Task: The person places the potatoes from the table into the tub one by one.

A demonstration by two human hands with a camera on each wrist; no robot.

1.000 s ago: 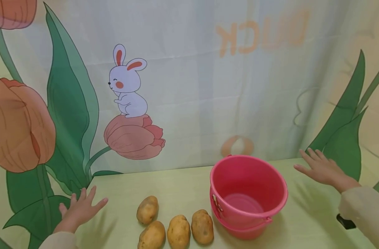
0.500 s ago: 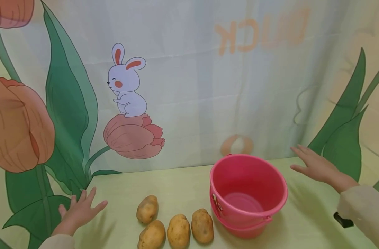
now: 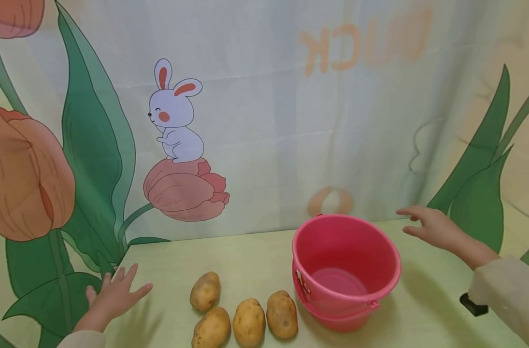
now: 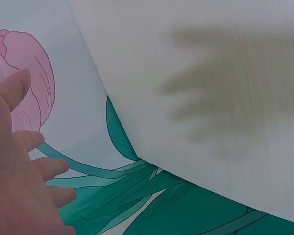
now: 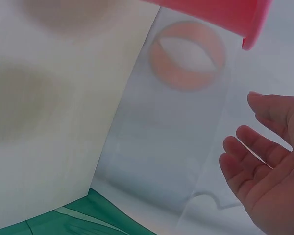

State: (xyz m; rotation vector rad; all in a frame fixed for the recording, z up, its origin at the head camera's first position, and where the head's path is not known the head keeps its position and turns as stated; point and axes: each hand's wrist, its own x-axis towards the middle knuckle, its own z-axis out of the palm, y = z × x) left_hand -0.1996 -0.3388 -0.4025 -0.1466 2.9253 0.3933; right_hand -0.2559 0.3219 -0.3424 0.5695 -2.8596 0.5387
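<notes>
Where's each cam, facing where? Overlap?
Head: on head, facing forward-down at round pink plastic bucket, four oval brown potatoes, pale green tabletop and tulip-printed cloth backdrop; left hand, right hand and cream sleeves show.
Left wrist: on that wrist, facing tabletop edge and backdrop; left hand shows.
Right wrist: on that wrist, facing tabletop, backdrop and part of bucket; right hand shows.
Shared, head and right wrist: bucket, right hand.

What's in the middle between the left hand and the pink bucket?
Four potatoes lie on the table between the left hand and the pink bucket. The head view shows that.
</notes>
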